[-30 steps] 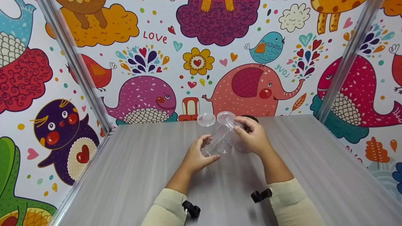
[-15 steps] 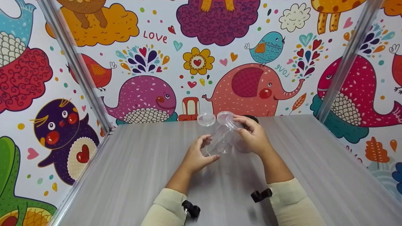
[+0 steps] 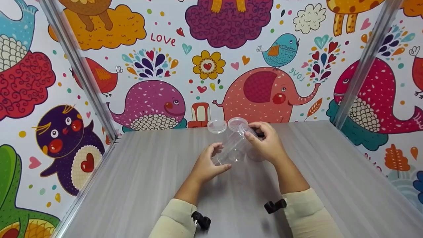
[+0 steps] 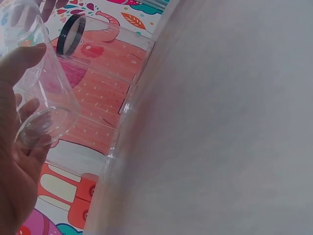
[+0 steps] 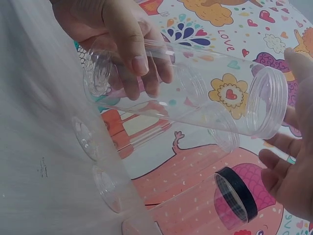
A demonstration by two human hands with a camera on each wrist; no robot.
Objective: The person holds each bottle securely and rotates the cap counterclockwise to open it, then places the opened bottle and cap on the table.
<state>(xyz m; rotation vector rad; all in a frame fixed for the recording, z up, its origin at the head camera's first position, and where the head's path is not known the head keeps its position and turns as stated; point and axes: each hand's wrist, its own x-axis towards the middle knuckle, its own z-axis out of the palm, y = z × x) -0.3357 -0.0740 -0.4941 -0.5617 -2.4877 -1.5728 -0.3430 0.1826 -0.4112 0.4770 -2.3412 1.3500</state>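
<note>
A clear plastic jar (image 3: 230,147) is held tilted above the table, its mouth up and to the right. My left hand (image 3: 208,163) grips its lower part, the thumb on one side and the fingers curled behind, as the right wrist view shows. Around the jar's mouth, my right hand (image 3: 269,143) has its thumb and fingers spread. In the right wrist view the fingers (image 5: 281,178) lie close to the threaded rim; whether they press on it is unclear. Behind it stand two more clear jars (image 3: 217,127) and one jar with a black lid (image 5: 236,195).
The grey wood-grain table (image 3: 148,185) meets a cartoon-printed wall (image 3: 205,36) just behind the standing jars. Metal posts (image 3: 82,69) mark the corners on both sides. Black camera mounts (image 3: 275,206) sit at both cuffs.
My right hand's fingers have shifted round the jar's mouth and the thumb tip shows again at the rim. The left hand and the tilted jar have stayed nearly still.
</note>
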